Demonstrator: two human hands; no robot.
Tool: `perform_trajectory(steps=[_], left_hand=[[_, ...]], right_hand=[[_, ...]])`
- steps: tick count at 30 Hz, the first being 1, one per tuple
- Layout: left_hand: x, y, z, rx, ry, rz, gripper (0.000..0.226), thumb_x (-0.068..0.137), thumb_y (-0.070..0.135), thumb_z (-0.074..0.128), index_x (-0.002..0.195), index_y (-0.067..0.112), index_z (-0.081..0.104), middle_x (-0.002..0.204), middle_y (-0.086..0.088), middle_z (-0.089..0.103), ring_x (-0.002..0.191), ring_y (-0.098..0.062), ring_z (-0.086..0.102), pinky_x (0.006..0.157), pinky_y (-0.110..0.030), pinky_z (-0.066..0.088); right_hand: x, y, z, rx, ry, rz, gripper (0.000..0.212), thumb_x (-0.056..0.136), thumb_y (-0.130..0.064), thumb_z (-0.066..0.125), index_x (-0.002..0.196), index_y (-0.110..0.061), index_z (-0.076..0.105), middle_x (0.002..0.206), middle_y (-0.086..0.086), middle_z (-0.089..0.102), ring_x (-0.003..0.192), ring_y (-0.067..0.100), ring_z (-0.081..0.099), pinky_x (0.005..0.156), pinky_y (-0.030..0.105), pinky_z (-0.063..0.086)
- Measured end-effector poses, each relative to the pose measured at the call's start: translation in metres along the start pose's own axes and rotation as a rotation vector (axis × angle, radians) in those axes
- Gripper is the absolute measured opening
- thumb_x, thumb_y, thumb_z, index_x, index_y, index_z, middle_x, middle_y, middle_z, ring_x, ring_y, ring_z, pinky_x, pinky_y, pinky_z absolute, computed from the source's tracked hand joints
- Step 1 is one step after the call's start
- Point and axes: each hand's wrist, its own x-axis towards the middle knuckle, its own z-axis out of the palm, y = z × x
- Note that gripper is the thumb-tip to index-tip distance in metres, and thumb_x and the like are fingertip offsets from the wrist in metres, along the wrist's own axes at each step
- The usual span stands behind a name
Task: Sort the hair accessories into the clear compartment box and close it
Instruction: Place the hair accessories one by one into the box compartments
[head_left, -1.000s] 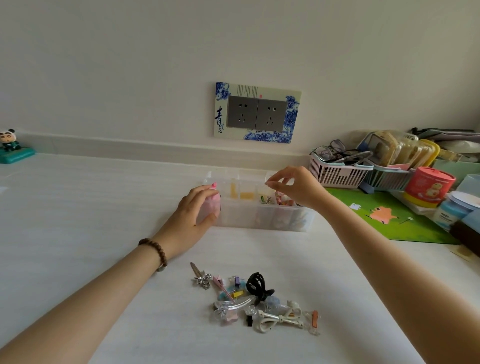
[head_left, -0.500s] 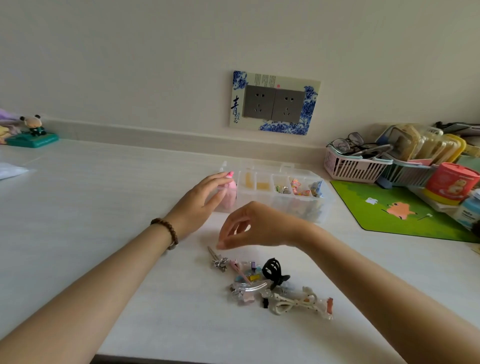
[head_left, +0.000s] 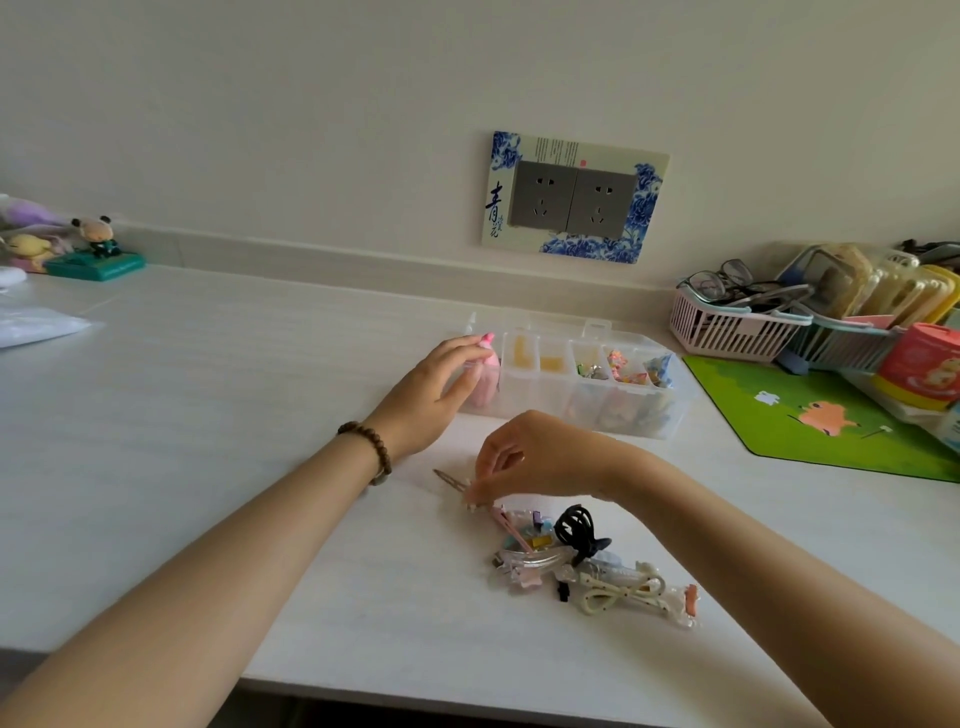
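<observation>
The clear compartment box (head_left: 670, 410) stands open on the white table, with small coloured pieces in several cells. My left hand (head_left: 436, 395) rests against the box's left end, fingers around its pink-filled corner. In front lies a pile of hair accessories (head_left: 587, 561): a black claw clip (head_left: 574, 527), pink and clear clips, a cream clip. My right hand (head_left: 530, 457) hovers over the pile's left edge, thumb and fingertips pinched on a thin metal snap clip with a silver bow (head_left: 451, 479) that still touches the table.
A green mouse mat (head_left: 831, 415) lies right of the box. Behind it stand a pink basket of glasses (head_left: 727, 327), a blue basket and a red tub (head_left: 919, 364). Toy figures (head_left: 93, 244) sit far left. The table's front edge (head_left: 363, 686) is near.
My right hand came back from over the box, dropped to the pile and pinched the bow snap clip. My left hand stayed on the box's left end. The camera swung left.
</observation>
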Motion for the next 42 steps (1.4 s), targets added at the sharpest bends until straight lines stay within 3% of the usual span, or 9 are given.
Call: perform_trajectory(steps=[2,5,11,23,25,28,31,36,42], left_hand=[[0.001,0.0,0.002,-0.058,0.015,-0.018,0.034,0.098,0.028,0.032,0.125,0.019,0.051,0.142,0.012,0.039,0.13,0.007,0.028,0.108,-0.013,0.02],[0.003,0.0,0.008,-0.116,0.055,-0.012,0.042,0.096,0.035,0.029,0.128,0.016,0.049,0.141,0.008,0.041,0.129,0.007,0.03,0.11,-0.016,0.02],[0.005,-0.004,0.014,-0.097,0.097,0.031,0.04,0.096,0.031,0.03,0.125,0.013,0.051,0.138,0.003,0.044,0.125,0.006,0.035,0.106,-0.012,0.022],[0.004,-0.005,0.014,-0.07,0.095,0.031,0.039,0.096,0.033,0.03,0.125,0.017,0.051,0.138,0.008,0.044,0.127,0.007,0.033,0.106,-0.011,0.022],[0.004,-0.005,0.015,-0.082,0.1,0.03,0.04,0.096,0.035,0.031,0.124,0.016,0.052,0.137,0.006,0.044,0.126,0.004,0.035,0.107,-0.013,0.023],[0.005,-0.005,0.015,-0.084,0.114,0.045,0.044,0.093,0.036,0.031,0.123,0.012,0.052,0.136,0.004,0.046,0.127,0.002,0.036,0.108,-0.016,0.024],[0.005,-0.006,0.015,-0.074,0.111,0.067,0.045,0.093,0.036,0.031,0.122,0.011,0.053,0.136,0.001,0.046,0.128,0.002,0.035,0.109,-0.016,0.023],[0.005,-0.008,0.014,-0.079,0.096,0.061,0.054,0.089,0.048,0.028,0.123,0.013,0.052,0.137,0.003,0.045,0.13,0.001,0.034,0.111,-0.021,0.023],[0.004,-0.007,0.015,-0.063,0.101,0.05,0.044,0.093,0.038,0.03,0.124,0.014,0.051,0.139,0.004,0.044,0.13,0.002,0.032,0.11,-0.02,0.023]], right_hand=[[-0.003,0.003,-0.013,0.073,0.027,0.003,0.012,0.076,-0.025,0.073,0.074,-0.015,0.068,0.083,0.005,0.074,0.077,0.015,0.066,0.082,0.028,0.052],[-0.011,0.009,-0.04,0.17,0.141,0.008,0.011,0.081,-0.02,0.069,0.083,-0.012,0.063,0.08,0.001,0.074,0.065,0.006,0.065,0.056,0.014,0.044],[-0.012,0.045,-0.093,0.382,0.729,0.1,0.014,0.08,-0.016,0.069,0.08,-0.005,0.06,0.075,0.005,0.071,0.058,0.013,0.058,0.041,0.014,0.039],[-0.002,0.066,-0.089,0.096,0.793,0.052,0.014,0.08,-0.026,0.07,0.078,-0.013,0.064,0.072,-0.005,0.064,0.06,0.014,0.06,0.072,0.041,0.057],[-0.017,0.056,-0.081,0.162,0.691,-0.078,0.012,0.081,-0.024,0.07,0.08,-0.013,0.066,0.076,-0.002,0.068,0.061,0.011,0.06,0.069,0.035,0.053],[-0.041,0.046,-0.064,0.199,0.197,-0.153,0.01,0.083,-0.019,0.066,0.089,-0.011,0.067,0.084,0.001,0.069,0.067,0.003,0.058,0.064,0.015,0.045],[-0.054,0.052,-0.046,0.067,-0.127,-0.106,0.019,0.08,-0.026,0.071,0.097,-0.017,0.068,0.089,-0.01,0.067,0.076,0.003,0.057,0.071,0.015,0.045],[-0.055,0.059,-0.035,0.102,-0.112,-0.105,0.022,0.078,-0.029,0.073,0.096,-0.018,0.068,0.084,-0.01,0.069,0.076,0.006,0.059,0.078,0.027,0.048],[-0.048,0.067,-0.032,0.209,0.023,-0.066,0.014,0.085,-0.023,0.065,0.096,-0.015,0.07,0.087,-0.003,0.071,0.072,0.004,0.06,0.063,0.014,0.047]])
